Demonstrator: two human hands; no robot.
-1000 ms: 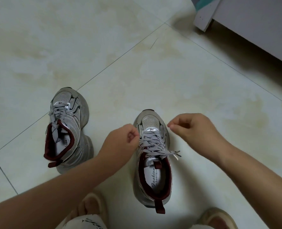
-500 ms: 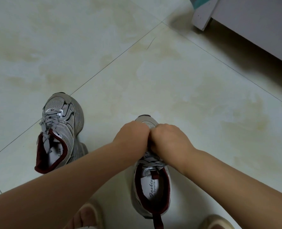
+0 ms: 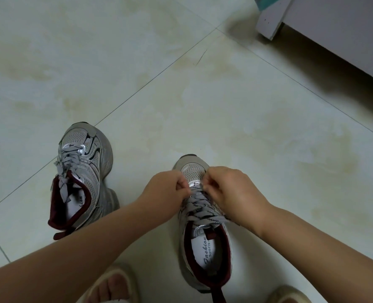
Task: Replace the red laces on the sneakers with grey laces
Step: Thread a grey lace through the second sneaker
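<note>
Both hands over the right sneaker [image 3: 205, 243], forearms coming in from bottom corners. Left hand [image 3: 167, 189] curled, fingertips pinching the grey lace [image 3: 199, 204] at the lowest eyelets near the toe. Right hand [image 3: 231, 189] mirrors it on the other side, fingers curled, pinching the same lace. Small gap between the fists.

Vs 0.5 s ago: fists were pressed together over the laces, now slightly apart, toe mesh visible between them. 1 s ago they were spread wide.

Left sneaker [image 3: 83, 182] sits well apart on the tile floor [image 3: 224, 106], grey-laced, tilted, untouched. Sandalled foot [image 3: 113, 285] at bottom edge. White furniture [image 3: 334, 25] top right. Right wrist covers part of the lacing.
</note>
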